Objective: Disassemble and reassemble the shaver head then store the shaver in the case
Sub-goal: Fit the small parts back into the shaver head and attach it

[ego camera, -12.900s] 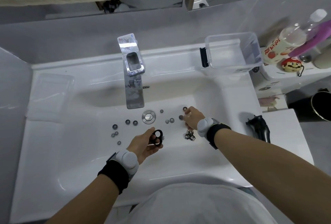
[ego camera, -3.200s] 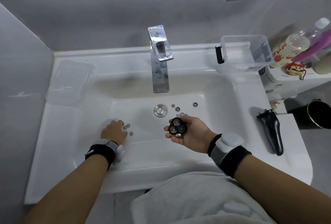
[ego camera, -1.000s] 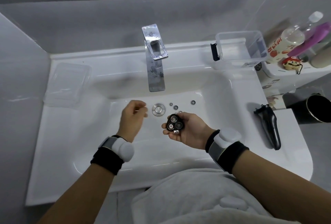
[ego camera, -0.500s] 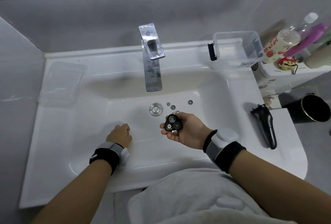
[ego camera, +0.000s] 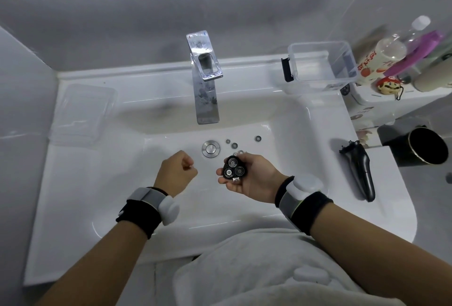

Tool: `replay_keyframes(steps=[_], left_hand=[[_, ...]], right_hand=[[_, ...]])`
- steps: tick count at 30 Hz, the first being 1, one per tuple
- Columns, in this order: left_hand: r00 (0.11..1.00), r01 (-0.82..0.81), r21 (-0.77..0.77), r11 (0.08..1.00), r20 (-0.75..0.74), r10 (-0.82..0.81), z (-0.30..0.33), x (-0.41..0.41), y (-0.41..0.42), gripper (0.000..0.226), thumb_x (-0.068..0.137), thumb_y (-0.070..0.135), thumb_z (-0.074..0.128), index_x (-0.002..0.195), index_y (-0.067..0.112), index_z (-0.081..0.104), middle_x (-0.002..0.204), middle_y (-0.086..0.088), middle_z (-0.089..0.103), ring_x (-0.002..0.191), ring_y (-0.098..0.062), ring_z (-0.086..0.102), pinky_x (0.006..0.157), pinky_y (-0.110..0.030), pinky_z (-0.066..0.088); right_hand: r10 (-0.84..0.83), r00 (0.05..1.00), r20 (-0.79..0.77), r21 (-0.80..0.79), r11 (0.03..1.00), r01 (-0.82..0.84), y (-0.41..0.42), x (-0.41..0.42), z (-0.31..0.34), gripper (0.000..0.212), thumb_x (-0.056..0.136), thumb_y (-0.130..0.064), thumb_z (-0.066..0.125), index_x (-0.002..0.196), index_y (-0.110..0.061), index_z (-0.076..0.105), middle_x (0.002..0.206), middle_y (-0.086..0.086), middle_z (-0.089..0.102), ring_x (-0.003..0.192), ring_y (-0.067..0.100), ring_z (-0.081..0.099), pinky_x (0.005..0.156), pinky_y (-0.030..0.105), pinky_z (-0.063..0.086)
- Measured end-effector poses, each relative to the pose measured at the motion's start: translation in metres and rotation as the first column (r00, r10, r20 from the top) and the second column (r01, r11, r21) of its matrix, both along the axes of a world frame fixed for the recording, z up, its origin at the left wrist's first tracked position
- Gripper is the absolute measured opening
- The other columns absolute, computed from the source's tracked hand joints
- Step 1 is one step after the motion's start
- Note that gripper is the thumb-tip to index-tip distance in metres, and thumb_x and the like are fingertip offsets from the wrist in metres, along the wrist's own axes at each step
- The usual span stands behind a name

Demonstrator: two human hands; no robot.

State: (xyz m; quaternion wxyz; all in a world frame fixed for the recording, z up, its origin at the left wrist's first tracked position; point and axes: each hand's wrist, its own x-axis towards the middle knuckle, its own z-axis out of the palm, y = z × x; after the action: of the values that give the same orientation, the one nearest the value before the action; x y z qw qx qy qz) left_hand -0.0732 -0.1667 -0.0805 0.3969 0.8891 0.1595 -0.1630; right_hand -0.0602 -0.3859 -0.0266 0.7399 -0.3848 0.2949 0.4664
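Note:
My right hand (ego camera: 255, 178) holds the black three-ring shaver head (ego camera: 233, 167) palm up over the sink basin, its inside facing me. My left hand (ego camera: 177, 173) hovers to its left with fingers curled, pinching a small metal part (ego camera: 189, 166) that barely shows. Several loose round cutters and guards (ego camera: 234, 145) lie in the basin right of the drain (ego camera: 210, 148). The black shaver body (ego camera: 360, 171) lies on the sink's right rim. A clear plastic case (ego camera: 321, 64) stands open at the back right.
The chrome faucet (ego camera: 205, 78) rises behind the drain. A clear lid (ego camera: 83, 112) lies on the left rim. Bottles and a figurine (ego camera: 389, 85) crowd a shelf at the far right, with a black cup (ego camera: 425, 145) below it.
My left hand has lifted from the left basin floor and moved right toward the shaver head, carrying a small part. My right hand has kept the head still.

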Motion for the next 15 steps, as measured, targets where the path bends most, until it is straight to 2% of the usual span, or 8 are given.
replay_keyframes(steps=[2, 6, 8, 10, 13, 15], left_hand=[[0.998, 0.038, -0.095, 0.995, 0.059, -0.032, 0.019, 0.005, -0.008, 0.011, 0.078, 0.01, 0.067, 0.084, 0.019, 0.062, 0.077, 0.004, 0.068, 0.069, -0.011, 0.062, 0.062, -0.017, 0.043], [0.986, 0.14, -0.264, 0.954, 0.121, -0.111, 0.047, 0.009, -0.02, 0.02, 0.085, 0.015, 0.069, 0.104, 0.023, 0.07, 0.09, 0.008, 0.071, 0.078, -0.004, 0.067, 0.072, -0.013, 0.047], [0.981, 0.174, -0.327, 0.929, 0.136, -0.136, 0.056, 0.009, -0.026, 0.02, 0.085, 0.016, 0.071, 0.104, 0.023, 0.071, 0.09, 0.009, 0.073, 0.082, -0.001, 0.068, 0.076, -0.009, 0.047], [0.975, 0.211, -0.39, 0.896, 0.145, -0.167, 0.063, 0.007, -0.031, 0.02, 0.084, 0.013, 0.073, 0.099, 0.026, 0.071, 0.087, 0.005, 0.073, 0.081, -0.004, 0.07, 0.076, -0.009, 0.049], [0.96, 0.277, -0.418, 0.865, 0.154, -0.233, 0.069, 0.006, -0.036, 0.019, 0.083, 0.011, 0.074, 0.096, 0.025, 0.07, 0.079, 0.0, 0.072, 0.072, -0.015, 0.071, 0.075, -0.018, 0.055], [0.955, 0.295, -0.395, 0.87, 0.15, -0.256, 0.069, 0.006, -0.038, 0.019, 0.083, 0.013, 0.074, 0.096, 0.027, 0.07, 0.078, 0.002, 0.072, 0.067, -0.014, 0.071, 0.073, -0.019, 0.055]], right_hand=[[0.01, 1.0, 0.0, -0.006, 1.0, -0.01, 0.0, 0.0, 0.0, 0.036, 0.104, -0.028, 0.028, 0.098, -0.009, 0.058, 0.1, 0.018, 0.067, 0.083, 0.031, 0.064, 0.07, 0.033, 0.048], [0.035, 0.999, 0.001, -0.029, 0.999, -0.035, 0.0, -0.001, 0.001, 0.036, 0.104, -0.029, 0.028, 0.099, -0.01, 0.057, 0.1, 0.017, 0.068, 0.082, 0.03, 0.064, 0.069, 0.032, 0.048], [0.044, 0.999, 0.004, -0.036, 0.998, -0.044, 0.0, -0.001, 0.001, 0.036, 0.104, -0.03, 0.028, 0.1, -0.01, 0.057, 0.098, 0.017, 0.068, 0.081, 0.029, 0.065, 0.067, 0.031, 0.048], [0.061, 0.998, 0.015, -0.038, 0.997, -0.061, 0.001, -0.001, 0.001, 0.037, 0.104, -0.03, 0.027, 0.103, -0.009, 0.057, 0.096, 0.015, 0.069, 0.08, 0.028, 0.065, 0.064, 0.03, 0.047], [0.099, 0.994, 0.049, -0.039, 0.995, -0.097, 0.002, -0.002, 0.001, 0.042, 0.105, -0.029, 0.024, 0.106, -0.006, 0.06, 0.092, 0.013, 0.069, 0.076, 0.027, 0.064, 0.062, 0.028, 0.045], [0.111, 0.992, 0.063, -0.04, 0.993, -0.109, 0.003, -0.003, 0.001, 0.042, 0.104, -0.028, 0.025, 0.104, -0.007, 0.061, 0.09, 0.013, 0.069, 0.073, 0.027, 0.065, 0.059, 0.028, 0.045]])
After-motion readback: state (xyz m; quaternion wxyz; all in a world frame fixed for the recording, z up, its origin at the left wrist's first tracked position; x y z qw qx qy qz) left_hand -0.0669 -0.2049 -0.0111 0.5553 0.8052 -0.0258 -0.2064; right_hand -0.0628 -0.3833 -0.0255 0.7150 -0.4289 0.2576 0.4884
